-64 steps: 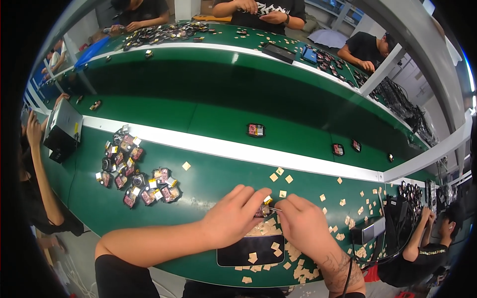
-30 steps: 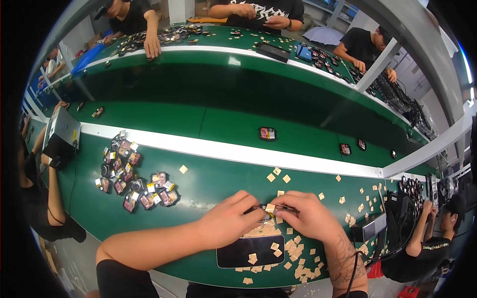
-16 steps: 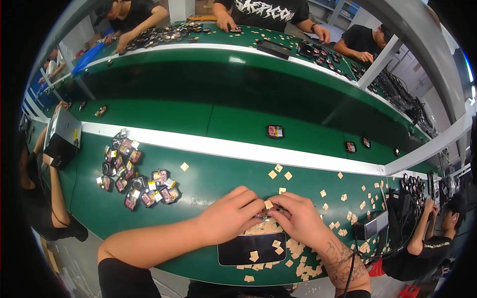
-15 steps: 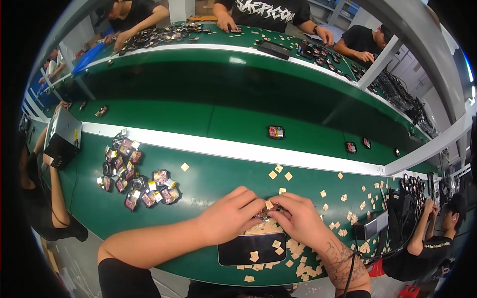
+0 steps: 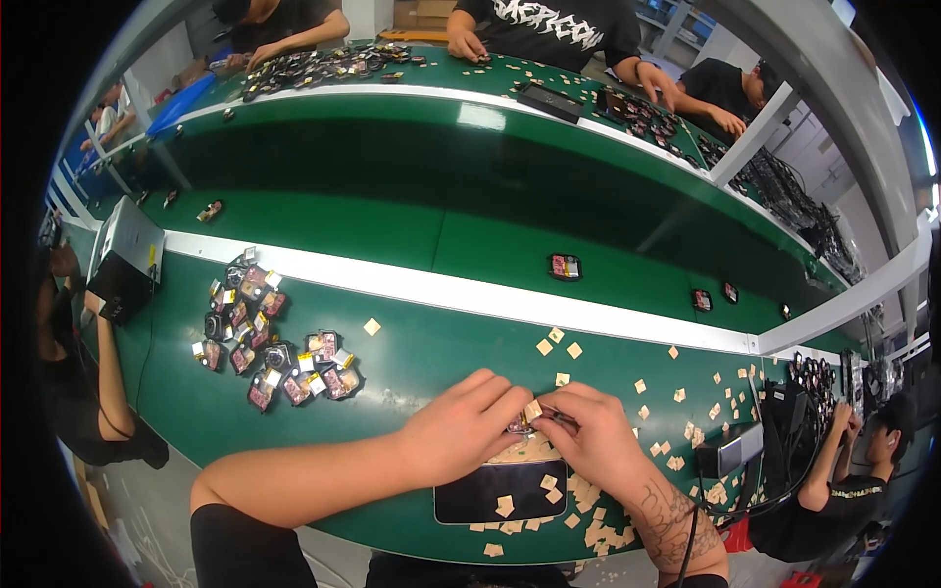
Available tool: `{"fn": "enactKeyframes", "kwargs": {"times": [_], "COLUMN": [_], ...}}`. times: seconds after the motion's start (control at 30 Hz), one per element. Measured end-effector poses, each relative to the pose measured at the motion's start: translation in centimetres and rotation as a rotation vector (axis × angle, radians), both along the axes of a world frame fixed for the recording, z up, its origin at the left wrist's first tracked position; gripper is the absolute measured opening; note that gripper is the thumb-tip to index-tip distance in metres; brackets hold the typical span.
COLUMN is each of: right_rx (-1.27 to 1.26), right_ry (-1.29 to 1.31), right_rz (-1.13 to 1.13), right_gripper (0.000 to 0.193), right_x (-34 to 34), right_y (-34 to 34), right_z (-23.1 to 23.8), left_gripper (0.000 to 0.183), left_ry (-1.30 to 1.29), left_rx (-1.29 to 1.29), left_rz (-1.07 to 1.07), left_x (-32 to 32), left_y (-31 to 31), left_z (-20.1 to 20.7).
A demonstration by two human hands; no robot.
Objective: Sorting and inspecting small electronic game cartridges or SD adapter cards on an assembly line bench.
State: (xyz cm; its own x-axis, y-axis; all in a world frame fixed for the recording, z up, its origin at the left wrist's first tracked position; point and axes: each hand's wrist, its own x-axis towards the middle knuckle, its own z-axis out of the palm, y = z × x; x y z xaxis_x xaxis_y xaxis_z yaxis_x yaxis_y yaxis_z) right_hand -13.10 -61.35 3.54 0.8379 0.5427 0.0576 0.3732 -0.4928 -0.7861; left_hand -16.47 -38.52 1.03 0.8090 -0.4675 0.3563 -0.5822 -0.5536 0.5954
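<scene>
Close together just beyond the black slab point(image 5: 463, 498), the left hand point(image 5: 461, 423) clamps a small device point(image 5: 518, 425), the right hand point(image 5: 596, 429) pinches a slim tool point(image 5: 563, 417), tan squares point(image 5: 604, 535) strewn right of the slab

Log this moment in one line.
left hand: holds small device | right hand: beside tan square | black panel: bears loose squares | device pile: left of hands

On the table point(image 5: 421, 343) at left, a boxy grey-and-black case point(image 5: 127, 260); beyond, a white rail point(image 5: 441, 286) and green belt point(image 5: 333, 214). Farther off, a black-shirted co-worker point(image 5: 569, 34); upper left, a blue sheet point(image 5: 183, 104); right, a slanting pale bar point(image 5: 843, 299).
</scene>
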Motion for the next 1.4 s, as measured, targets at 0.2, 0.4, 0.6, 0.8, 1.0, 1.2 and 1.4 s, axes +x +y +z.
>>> {"fn": "enactKeyframes", "kwargs": {"times": [0.2, 0.4, 0.6, 0.8, 1.0, 1.2, 1.4], "right_rx": [-0.072, -0.078, 0.027, 0.615, 0.298, 0.270, 0.259], "right_ry": [-0.098, -0.139, 0.082, 0.439, -0.115, -0.088, -0.155], "right_rz": [-0.030, -0.033, -0.023, -0.028, -0.174, -0.145, -0.124], "right_gripper": [0.016, 0.016, 0.030, 0.021, 0.022, 0.015, 0.008], "right_x": [-0.4, -0.2, 0.9, 0.6, 1.4, 1.9, 1.9], "right_y": [0.8, 0.8, 0.2, -0.8, 0.8, -0.8, -0.8], "right_z": [0.3, -0.1, -1.0, -2.8, -2.4, -2.4, -0.8], "left_gripper": [0.045, 0.046, 0.047, 0.027, 0.024, 0.022, 0.058], "left_ry": [0.005, 0.113, 0.016, 0.363, 0.332, 0.149, 0.176], "left_rx": [-0.027, -0.030, -0.027, -0.371, -0.206, 0.116, 0.315], "left_rz": [0.003, 0.010, 0.050, 0.025, 0.196, 0.685, 0.600], "left_x": [0.0, -0.1, -0.1, 0.7, 5.7, 14.9, 8.8], "left_y": [-0.3, -0.3, -0.1, -1.8, 0.5, 14.5, 17.2], "left_z": [-0.1, 0.7, 0.7, 1.2, 3.0, 0.5, 2.4]}}
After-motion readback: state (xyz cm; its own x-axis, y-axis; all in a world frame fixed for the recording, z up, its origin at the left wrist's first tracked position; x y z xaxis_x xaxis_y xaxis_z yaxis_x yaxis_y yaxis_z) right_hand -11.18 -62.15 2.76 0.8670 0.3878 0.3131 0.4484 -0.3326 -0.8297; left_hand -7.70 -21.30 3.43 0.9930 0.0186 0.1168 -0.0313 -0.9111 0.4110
